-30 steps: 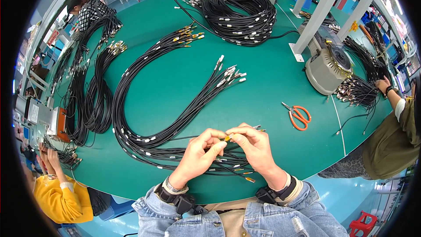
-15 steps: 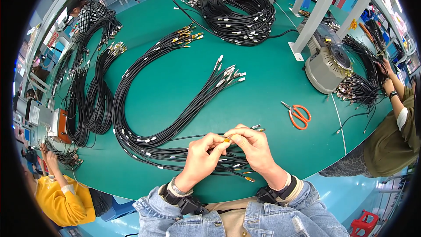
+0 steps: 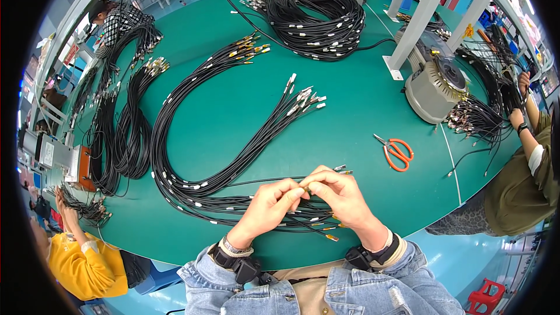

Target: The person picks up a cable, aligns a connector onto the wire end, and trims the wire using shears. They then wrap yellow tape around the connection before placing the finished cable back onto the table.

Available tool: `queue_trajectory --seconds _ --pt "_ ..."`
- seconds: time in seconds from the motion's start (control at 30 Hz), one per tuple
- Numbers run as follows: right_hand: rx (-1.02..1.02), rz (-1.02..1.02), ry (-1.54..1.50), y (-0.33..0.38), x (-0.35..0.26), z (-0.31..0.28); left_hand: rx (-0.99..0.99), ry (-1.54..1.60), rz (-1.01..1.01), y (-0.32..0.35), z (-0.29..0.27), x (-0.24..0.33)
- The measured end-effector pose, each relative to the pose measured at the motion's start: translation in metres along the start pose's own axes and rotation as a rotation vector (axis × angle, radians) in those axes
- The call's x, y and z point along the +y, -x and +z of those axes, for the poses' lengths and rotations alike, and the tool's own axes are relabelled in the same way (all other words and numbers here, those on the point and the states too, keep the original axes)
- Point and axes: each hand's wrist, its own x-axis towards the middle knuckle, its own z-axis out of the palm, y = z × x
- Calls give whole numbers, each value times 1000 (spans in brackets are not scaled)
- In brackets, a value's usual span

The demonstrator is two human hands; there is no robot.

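Note:
My left hand [image 3: 269, 205] and my right hand [image 3: 339, 196] meet fingertip to fingertip just above the near edge of the green table [image 3: 233, 116]. Between them they pinch a small gold connector [image 3: 305, 188] on the end of a thin black cable. Under both hands lies a long looped bundle of black cables [image 3: 192, 134] with white sleeves. Its silver-tipped ends [image 3: 303, 99] fan out at mid-table and its gold-tipped ends [image 3: 252, 46] lie farther back. A few loose gold-tipped ends [image 3: 330, 236] lie below my right hand.
Orange-handled scissors [image 3: 398, 153] lie right of my hands. A round grey machine [image 3: 434, 87] stands at the right, beside white posts. More cable bundles lie at the back [image 3: 318, 14] and left [image 3: 119, 134]. One person in yellow [image 3: 81, 256] works at lower left, another [image 3: 525, 157] at right.
My hands have barely shifted, with the fingertips still working at the connector. The person at the right has moved their hands a little among the cables there.

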Motion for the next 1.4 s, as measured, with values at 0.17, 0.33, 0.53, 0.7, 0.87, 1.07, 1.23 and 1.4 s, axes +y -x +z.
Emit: queue_trajectory --seconds 0.17,0.33,0.53,0.7,0.87,1.07,1.23,1.4 --pt "114 -29 136 7 -17 -37 19 -607 427 -8 9 -4" --pt "291 -8 195 17 -30 -80 42 -491 231 -13 3 2" --pt "300 45 260 17 -35 -98 273 -643 315 -28 8 -18" --pt "240 79 241 15 -31 -96 247 -960 325 -31 16 -19" --pt "257 59 255 21 -33 -107 343 -976 491 -35 17 -21" --pt "411 70 233 30 -52 -152 445 -316 287 -35 26 -5" --pt "742 -149 451 28 -86 -219 261 -758 455 -31 32 -6" --pt "1011 -291 427 28 -120 -307 157 -423 181 -27 51 -25"
